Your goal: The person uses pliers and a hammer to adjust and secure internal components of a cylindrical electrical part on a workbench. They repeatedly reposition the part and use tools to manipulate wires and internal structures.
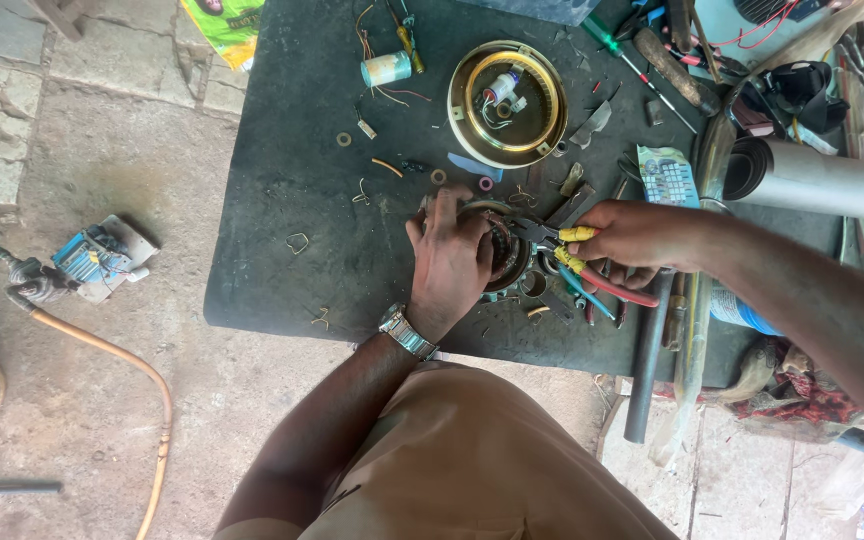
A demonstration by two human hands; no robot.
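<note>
Two hands on one small job, so going left to right: left hand (449, 262) lies flat on the round motor winding (500, 250) near the front of the dark mat (282, 200), fingers pressed together over its left side. Winding sits just right of that palm. Right hand (642, 235) comes in from the right, curled around the yellow-handled pliers (552, 240); their long axis runs left-right, nose at the winding, probably touching it, hard to tell.
</note>
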